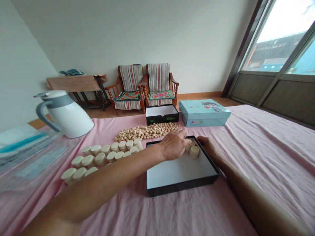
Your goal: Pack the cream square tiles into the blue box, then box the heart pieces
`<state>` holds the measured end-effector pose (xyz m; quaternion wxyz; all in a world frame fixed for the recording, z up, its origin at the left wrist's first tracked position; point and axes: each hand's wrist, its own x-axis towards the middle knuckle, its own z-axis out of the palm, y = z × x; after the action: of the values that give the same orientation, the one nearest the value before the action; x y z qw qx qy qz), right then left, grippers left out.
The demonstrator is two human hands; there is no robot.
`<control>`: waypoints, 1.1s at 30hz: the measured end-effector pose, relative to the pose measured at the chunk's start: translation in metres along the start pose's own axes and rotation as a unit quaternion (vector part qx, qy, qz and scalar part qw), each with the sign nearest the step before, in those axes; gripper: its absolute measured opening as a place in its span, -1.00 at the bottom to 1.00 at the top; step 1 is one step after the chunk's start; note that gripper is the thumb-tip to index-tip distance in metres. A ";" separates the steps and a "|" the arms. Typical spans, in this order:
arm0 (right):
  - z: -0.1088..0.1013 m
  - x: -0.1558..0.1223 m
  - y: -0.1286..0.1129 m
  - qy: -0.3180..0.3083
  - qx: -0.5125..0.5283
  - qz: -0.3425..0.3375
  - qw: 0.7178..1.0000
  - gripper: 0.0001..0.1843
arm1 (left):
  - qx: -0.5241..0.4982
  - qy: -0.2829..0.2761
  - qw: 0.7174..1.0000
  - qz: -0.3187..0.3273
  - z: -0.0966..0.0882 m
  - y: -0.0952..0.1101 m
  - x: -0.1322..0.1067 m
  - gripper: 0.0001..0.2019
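Observation:
A shallow black box (183,187) with a white inside lies on the pink cloth in front of me. My left hand (175,144) reaches across into its far right part, fingers closed at stacked round wooden discs there; the fingertips are partly hidden. Beside those fingers stands a short stack of pale discs (194,151). At the box's far right corner, my right hand (208,146) grips the rim. Left of the box, several more stacks of discs (100,158) stand in rows, partly covered by my left forearm.
Behind the box lies a long heap of small wooden beads (145,131). Farther back are a black open box (162,118) and a light blue lidded box (205,113). A white and grey jug (70,114) and clear plastic packaging (36,157) sit at left.

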<state>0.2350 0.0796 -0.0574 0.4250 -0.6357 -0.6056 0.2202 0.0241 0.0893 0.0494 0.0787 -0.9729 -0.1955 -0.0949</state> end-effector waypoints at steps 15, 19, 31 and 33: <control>0.002 0.001 0.005 -0.002 -0.002 0.002 1.000 -0.81 | 0.027 -0.007 1.000 -0.007 0.011 -0.001 0.000 -0.72; 0.003 0.002 0.006 -0.002 -0.001 0.002 1.000 -0.81 | 0.025 0.000 1.000 -0.013 0.011 -0.001 0.000 -0.73; 0.000 0.000 0.003 -0.003 -0.018 0.009 1.000 -0.82 | -0.007 0.081 0.996 -0.033 -0.019 -0.012 -0.021 -0.63; -0.001 -0.001 0.000 0.006 -0.041 0.007 0.999 -0.81 | -0.011 0.115 0.992 -0.058 -0.032 -0.022 -0.043 -0.64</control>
<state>0.2357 0.0782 -0.0568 0.4011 -0.6581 -0.6068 0.1943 -0.0285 0.0880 0.0736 0.0842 -0.9433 -0.2401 -0.2130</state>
